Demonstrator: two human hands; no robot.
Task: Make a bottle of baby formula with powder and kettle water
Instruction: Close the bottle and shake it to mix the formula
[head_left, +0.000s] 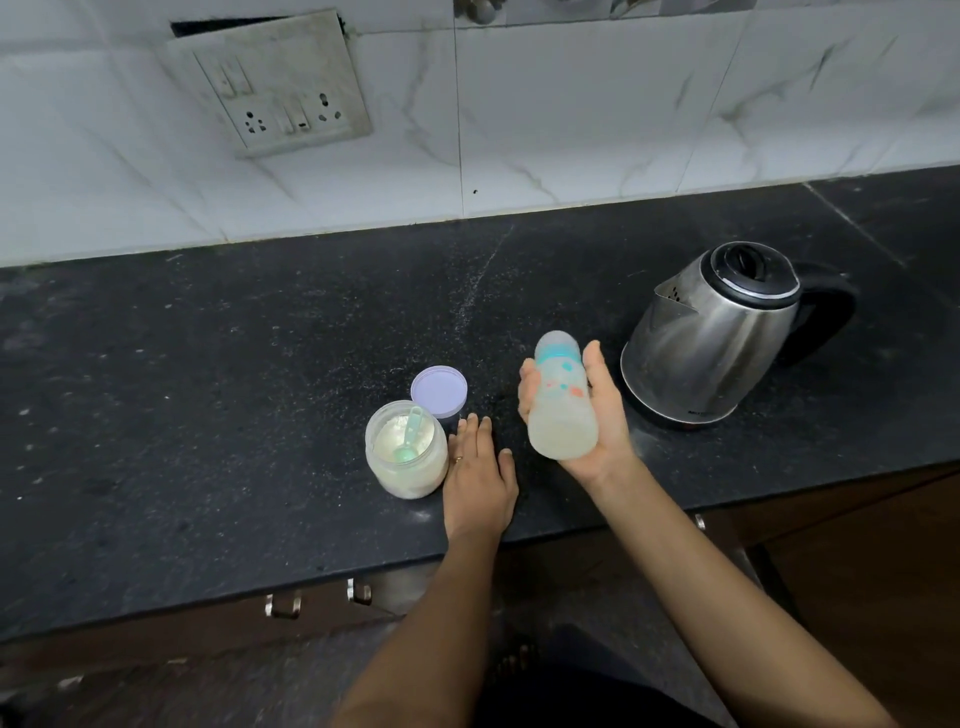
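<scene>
My right hand (597, 415) holds a capped baby bottle (561, 400) above the black counter (208, 389). The bottle is tilted, its teal collar pointing away, and cloudy whitish liquid fills its lower part. My left hand (480, 478) lies flat on the counter, fingers apart, just right of an open jar of white powder (405, 452). A green scoop (410, 436) rests in the powder. The jar's lilac lid (439, 391) lies flat behind the jar. A steel kettle (711, 332) with a black handle stands to the right of the bottle, lid closed.
A white tiled wall with a switch and socket plate (270, 83) rises behind the counter. Cabinet handles (283, 605) show below the counter's front edge.
</scene>
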